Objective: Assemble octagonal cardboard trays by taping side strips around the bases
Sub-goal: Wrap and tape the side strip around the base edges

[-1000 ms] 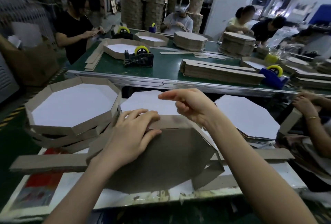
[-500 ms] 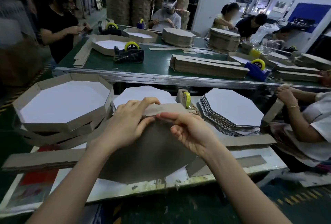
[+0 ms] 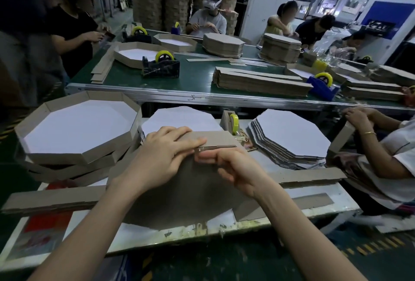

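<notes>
A brown octagonal cardboard base (image 3: pixel 190 199) stands tilted on edge on the white bench, its brown side toward me. A cardboard side strip (image 3: pixel 215 138) lies folded along its top edge. My left hand (image 3: pixel 161 157) lies over the strip, fingers flat and pressing it onto the base. My right hand (image 3: pixel 233 168) presses a piece of clear tape (image 3: pixel 215 148) along the seam with its fingertips, the other fingers curled. The strip's loose end (image 3: pixel 249 211) hangs at the lower right.
Finished trays (image 3: pixel 76 128) are stacked at the left. Behind my hands lie a white octagon (image 3: pixel 179 116), a tape dispenser (image 3: pixel 233 123) and a stack of octagonal bases (image 3: pixel 289 137). Loose strips (image 3: pixel 49 199) lie on the bench. A seated person (image 3: pixel 381 154) works at the right.
My right hand came down from above the tray to the top edge and now presses tape along the seam. My left hand stayed on the strip.
</notes>
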Demonstrator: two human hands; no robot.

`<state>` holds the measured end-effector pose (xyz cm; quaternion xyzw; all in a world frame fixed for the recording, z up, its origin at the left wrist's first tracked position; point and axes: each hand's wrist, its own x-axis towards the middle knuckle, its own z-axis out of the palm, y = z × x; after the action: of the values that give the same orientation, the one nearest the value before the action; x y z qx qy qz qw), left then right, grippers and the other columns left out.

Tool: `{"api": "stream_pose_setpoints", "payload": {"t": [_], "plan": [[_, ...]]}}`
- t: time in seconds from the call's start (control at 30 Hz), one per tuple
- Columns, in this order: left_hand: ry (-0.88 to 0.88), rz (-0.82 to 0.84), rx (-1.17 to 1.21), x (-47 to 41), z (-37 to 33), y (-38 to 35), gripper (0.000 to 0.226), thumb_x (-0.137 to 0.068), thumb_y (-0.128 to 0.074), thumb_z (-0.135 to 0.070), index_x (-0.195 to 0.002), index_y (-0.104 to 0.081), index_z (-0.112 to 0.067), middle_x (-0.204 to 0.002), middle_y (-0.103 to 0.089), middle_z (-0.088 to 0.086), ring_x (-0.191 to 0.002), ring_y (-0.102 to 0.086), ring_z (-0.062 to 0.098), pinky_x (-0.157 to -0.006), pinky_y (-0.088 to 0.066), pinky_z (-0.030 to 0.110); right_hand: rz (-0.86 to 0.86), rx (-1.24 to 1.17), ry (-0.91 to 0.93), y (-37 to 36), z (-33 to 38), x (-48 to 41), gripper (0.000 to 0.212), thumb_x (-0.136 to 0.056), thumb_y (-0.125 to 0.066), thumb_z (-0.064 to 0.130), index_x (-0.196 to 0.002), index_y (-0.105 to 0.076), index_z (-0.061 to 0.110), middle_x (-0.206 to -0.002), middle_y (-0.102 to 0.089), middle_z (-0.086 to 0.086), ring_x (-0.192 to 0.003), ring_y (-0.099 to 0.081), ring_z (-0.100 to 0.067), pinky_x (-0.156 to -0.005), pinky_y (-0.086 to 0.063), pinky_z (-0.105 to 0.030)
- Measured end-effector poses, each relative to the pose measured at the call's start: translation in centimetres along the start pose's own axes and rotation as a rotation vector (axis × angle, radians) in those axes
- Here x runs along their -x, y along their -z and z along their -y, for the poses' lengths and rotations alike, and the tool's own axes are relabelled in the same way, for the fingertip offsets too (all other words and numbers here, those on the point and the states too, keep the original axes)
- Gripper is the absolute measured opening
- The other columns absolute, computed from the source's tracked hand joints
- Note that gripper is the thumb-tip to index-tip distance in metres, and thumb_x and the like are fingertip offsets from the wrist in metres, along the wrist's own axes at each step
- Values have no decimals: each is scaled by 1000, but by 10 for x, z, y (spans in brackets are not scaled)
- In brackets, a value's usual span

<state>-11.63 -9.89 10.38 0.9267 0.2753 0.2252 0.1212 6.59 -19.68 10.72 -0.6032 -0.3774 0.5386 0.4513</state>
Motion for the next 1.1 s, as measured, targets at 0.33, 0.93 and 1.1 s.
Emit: {"api": "stream_pose_setpoints", "payload": {"t": [0.33,0.93,1.1], "plan": [[43,19,80,-6,2,2,44,-100,-39,-30,-131,-39,-60,-145,-47,-3,-129,-38,21,-107,-31,50,-445,401,658,20,34,-15,29,-80,-46,10,-74,-73,18,-63,-67,8,-54,-56,-8,-50,-42,-19],[153,-133,107,-24,-26,-1,36,-77,-48,-79,-98,-68,-57,-128,-63,-12,-125,-51,11,-111,-29,44,-343,712,595,25,18,-47,27,-97,-53,11,-75,-66,20,-65,-61,10,-61,-53,-2,-59,-35,-12],[90,-139,-10,-20,-18,-4,31,-86,-55,-61,-112,-67,-50,-128,-63,-11,-116,-58,15,-93,-39,34,-337,702,587,26,18,-46,25,-98,-53,9,-84,-73,5,-76,-70,-7,-75,-61,-21,-67,-42,-22]]}}
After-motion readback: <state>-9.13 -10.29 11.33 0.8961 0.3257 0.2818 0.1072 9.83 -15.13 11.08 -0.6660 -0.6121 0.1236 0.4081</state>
